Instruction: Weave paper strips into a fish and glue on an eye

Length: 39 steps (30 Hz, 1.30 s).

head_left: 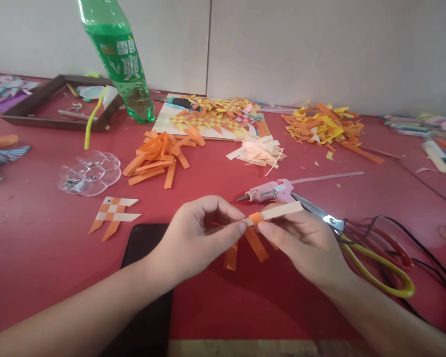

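Between my two hands is a small weave of paper strips (255,218), with a cream strip crossing orange ones. My left hand (193,238) pinches its left end between thumb and fingers. My right hand (308,238) grips the other side, thumb near the orange crossing, and the cream strip's end sticks out past it. Orange tails hang below; part of the weave is hidden by my fingers. To the left lies a woven paper fish (113,214) in orange and cream with a small eye. Beyond my hands are piles of orange strips (156,158) and cream strips (258,150).
A pink glue gun (267,191) and yellow-and-red-handled scissors (375,267) lie by my right hand, with a black cord. A black phone-like slab (144,248) is under my left arm. Behind stand a green soda bottle (122,64), a dark frame (18,116) and a clear flower-shaped dish (113,171).
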Each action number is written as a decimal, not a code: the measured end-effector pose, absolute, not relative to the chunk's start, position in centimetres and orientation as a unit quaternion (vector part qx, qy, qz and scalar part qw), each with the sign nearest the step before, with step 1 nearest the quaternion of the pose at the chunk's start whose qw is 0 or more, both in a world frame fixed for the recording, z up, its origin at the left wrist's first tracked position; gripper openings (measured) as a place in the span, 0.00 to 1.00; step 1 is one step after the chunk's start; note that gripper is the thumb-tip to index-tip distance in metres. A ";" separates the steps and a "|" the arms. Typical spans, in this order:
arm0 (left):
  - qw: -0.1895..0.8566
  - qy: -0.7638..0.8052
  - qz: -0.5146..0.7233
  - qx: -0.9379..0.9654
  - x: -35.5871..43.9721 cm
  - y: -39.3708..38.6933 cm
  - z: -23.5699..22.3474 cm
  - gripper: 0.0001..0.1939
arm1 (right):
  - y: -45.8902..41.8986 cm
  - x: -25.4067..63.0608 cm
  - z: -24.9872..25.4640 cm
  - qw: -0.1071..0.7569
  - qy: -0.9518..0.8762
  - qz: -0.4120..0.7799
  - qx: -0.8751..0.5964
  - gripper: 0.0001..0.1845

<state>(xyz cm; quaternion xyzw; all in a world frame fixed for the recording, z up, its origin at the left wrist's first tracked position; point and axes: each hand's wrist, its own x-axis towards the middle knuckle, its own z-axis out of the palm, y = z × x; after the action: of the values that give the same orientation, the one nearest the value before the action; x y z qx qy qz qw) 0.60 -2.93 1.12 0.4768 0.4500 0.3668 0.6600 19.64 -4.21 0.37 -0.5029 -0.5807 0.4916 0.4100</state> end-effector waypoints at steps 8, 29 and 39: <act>0.656 0.447 0.365 0.486 0.5 -3.0 1.0 0.06 | -4.2 19.8 0.2 0.404 -0.602 0.477 -0.497 0.05; 0.676 0.440 0.370 0.461 0.4 -3.0 0.8 0.06 | -4.1 19.7 0.5 0.375 -0.626 0.512 -0.452 0.03; 0.688 0.429 0.373 0.451 0.5 -3.1 0.9 0.06 | -4.1 19.6 0.6 0.362 -0.654 0.475 -0.465 0.05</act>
<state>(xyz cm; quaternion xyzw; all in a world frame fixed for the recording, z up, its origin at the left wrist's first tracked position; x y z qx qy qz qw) 0.53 -3.07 0.85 0.4510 0.4288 0.3725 0.6885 19.59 -4.11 0.60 -0.4654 -0.6535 0.4748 0.3618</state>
